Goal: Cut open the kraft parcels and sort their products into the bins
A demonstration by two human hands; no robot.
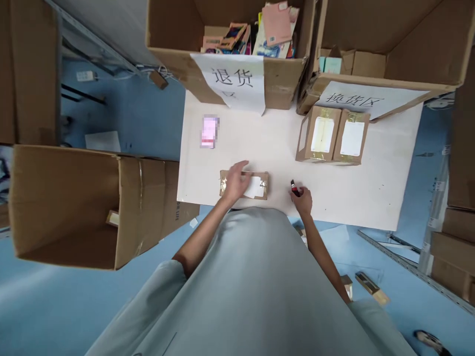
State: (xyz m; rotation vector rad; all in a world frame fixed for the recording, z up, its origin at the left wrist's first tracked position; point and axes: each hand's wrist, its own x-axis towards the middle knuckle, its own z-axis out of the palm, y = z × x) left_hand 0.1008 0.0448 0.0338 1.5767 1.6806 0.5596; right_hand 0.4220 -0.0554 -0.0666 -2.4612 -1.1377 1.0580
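A small flat cardboard parcel (256,186) with tape and a white label lies at the near edge of the pale table (371,188). My left hand (236,181) rests on its left half, fingers spread over the top. To the right, my right hand (303,199) is curled round a small red and black tool (294,188), its tip pointing away from me on the table. The two hands are about a hand's width apart.
Two taped parcels (334,136) with white labels stand at the table's back right. Two big open cartons with paper signs, one (230,49) holding books, one (389,54) holding small boxes, line the back. A large open carton (74,207) stands on the blue floor at left.
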